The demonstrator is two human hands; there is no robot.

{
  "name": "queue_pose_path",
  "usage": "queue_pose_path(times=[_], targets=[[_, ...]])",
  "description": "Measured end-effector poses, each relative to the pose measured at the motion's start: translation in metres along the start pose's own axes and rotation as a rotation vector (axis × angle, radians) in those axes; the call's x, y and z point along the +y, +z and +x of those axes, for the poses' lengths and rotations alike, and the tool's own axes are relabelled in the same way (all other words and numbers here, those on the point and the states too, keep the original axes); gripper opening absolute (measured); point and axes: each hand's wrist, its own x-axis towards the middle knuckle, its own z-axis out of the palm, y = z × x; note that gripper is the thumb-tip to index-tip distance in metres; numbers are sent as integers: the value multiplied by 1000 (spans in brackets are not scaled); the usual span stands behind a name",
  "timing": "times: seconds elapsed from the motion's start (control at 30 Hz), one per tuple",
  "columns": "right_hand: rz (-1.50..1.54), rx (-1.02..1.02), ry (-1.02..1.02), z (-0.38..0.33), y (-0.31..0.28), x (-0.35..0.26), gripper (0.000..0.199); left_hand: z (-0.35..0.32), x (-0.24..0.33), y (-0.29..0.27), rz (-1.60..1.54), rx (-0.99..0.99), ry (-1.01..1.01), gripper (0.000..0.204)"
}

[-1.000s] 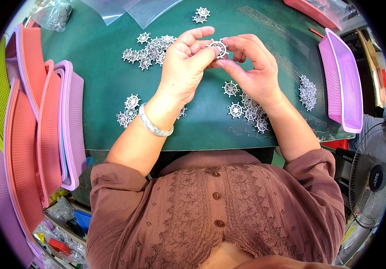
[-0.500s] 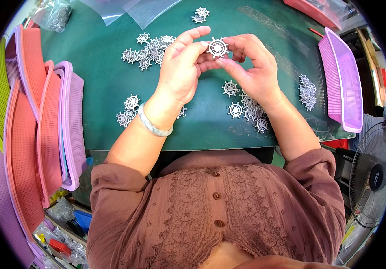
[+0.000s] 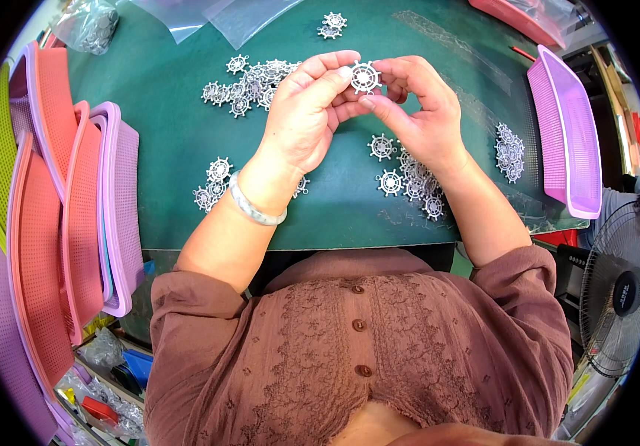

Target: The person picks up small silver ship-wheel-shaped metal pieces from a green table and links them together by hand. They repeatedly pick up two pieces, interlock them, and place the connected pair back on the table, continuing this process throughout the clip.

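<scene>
Between my two hands, above the green table, I hold a silver ship's-wheel charm (image 3: 364, 77) with its round face toward me. My left hand (image 3: 306, 104) pinches its left edge between thumb and fingers. On the opposite edge, the thumb and fingertips of my right hand (image 3: 422, 111) grip it. Behind my left hand lies a heap of similar charms (image 3: 249, 83), partly hidden by it. Another pile of charms (image 3: 414, 178) sits below my right hand, with some covered by the wrist. A small group of charms (image 3: 214, 183) rests left of my left wrist.
Two charms (image 3: 333, 25) lie at the far side, and a stacked cluster (image 3: 510, 153) at the right. A purple basket (image 3: 567, 134) stands on the right edge. Nested plastic baskets (image 3: 56, 215) crowd the left. Clear plastic bags (image 3: 242, 18) lie at the back; a fan (image 3: 621, 293) stands right.
The held charm has shifted slightly right. My left index finger has curled down closer to the charm; my right hand has barely moved.
</scene>
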Motion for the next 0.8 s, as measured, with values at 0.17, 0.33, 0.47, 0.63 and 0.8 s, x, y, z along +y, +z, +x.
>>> queue_pose_path(times=[0.17, 0.33, 0.47, 0.63, 0.8], targets=[[23, -2, 6, 0, 0, -1, 28, -1, 3, 2, -35, -1, -42, 23], [34, 0, 9, 0, 0, -1, 28, -2, 4, 2, -41, -8, -54, 24], [26, -2, 14, 0, 0, 0, 28, -2, 4, 2, -44, -16, -53, 25], [28, 7, 49, -1, 1, 1, 29, -2, 3, 2, -37, -11, -52, 26], [22, 14, 41, -1, 1, 3, 29, -2, 3, 3, -24, -8, -48, 26]])
